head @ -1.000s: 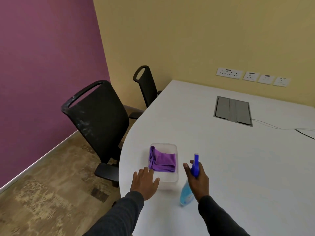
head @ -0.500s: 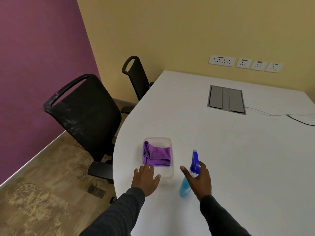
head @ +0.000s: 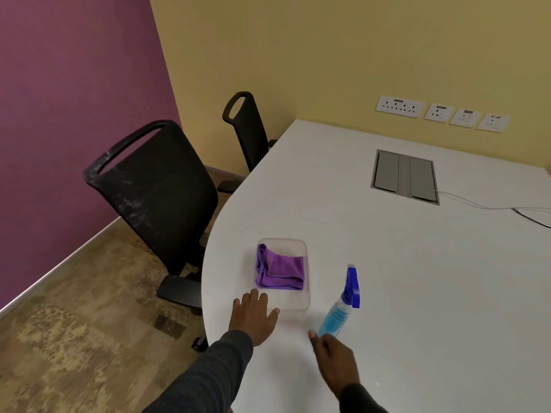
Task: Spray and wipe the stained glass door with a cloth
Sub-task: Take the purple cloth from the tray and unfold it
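Note:
A folded purple cloth (head: 280,271) lies in a clear plastic tray (head: 304,304) on the white table (head: 417,293). To the tray's right stands a spray bottle (head: 343,308) with blue liquid and a blue trigger head. My left hand (head: 253,318) rests flat on the table at the tray's near left corner, fingers spread, holding nothing. My right hand (head: 335,359) is just in front of the bottle's base, off the bottle, fingers apart. No glass door is in view.
Two black office chairs (head: 158,192) (head: 247,129) stand at the table's left edge. A grey cable hatch (head: 404,177) with thin cables sits in the tabletop at the back right. Wall sockets (head: 441,113) line the yellow wall. A purple wall is on the left.
My right hand has let go of the spray bottle and pulled back toward me; the bottle now stands alone. My left hand stays by the tray. The camera view shifted slightly.

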`<state>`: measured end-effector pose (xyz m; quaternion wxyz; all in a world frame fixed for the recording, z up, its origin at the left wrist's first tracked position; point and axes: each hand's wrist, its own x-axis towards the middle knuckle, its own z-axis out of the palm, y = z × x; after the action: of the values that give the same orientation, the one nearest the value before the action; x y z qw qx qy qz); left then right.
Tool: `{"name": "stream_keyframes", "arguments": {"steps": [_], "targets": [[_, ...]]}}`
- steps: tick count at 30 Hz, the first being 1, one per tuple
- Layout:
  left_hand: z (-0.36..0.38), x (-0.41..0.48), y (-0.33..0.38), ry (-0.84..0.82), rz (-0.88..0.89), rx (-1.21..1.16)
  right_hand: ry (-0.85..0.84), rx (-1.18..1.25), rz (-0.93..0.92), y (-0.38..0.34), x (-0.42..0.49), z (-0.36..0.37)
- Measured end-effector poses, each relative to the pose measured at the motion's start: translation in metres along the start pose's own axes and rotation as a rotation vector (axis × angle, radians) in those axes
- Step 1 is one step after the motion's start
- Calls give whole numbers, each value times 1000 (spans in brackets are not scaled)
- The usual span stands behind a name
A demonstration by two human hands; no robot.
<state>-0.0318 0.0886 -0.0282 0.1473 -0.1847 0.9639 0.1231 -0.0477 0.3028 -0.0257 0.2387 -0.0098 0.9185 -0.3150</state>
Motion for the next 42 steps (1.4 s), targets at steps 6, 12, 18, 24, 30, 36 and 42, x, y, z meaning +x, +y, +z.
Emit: {"name": "stream_keyframes", "arguments": {"steps": [6, 12, 18, 24, 30, 36, 42], "targets": [[12, 5, -10, -15, -36, -80, -52, 127, -261, -67, 31, 22], [24, 13, -22, 23, -61, -151, 32, 122, -240, -123, 96, 41], [34, 8, -33, 46, -51, -219, -84, 41, -158, -156, 148, 58], [37, 7, -36, 44, -36, -239, -54, -134, -137, -163, 174, 78], [40, 5, -37, 25, -33, -250, 16, -37, -170, -162, 186, 85], [30, 3, -41, 59, -38, -363, 79, 325, -166, -157, 167, 65], [-24, 2, -51, 292, -77, -621, -32, 718, -348, -173, 104, 20]]}}
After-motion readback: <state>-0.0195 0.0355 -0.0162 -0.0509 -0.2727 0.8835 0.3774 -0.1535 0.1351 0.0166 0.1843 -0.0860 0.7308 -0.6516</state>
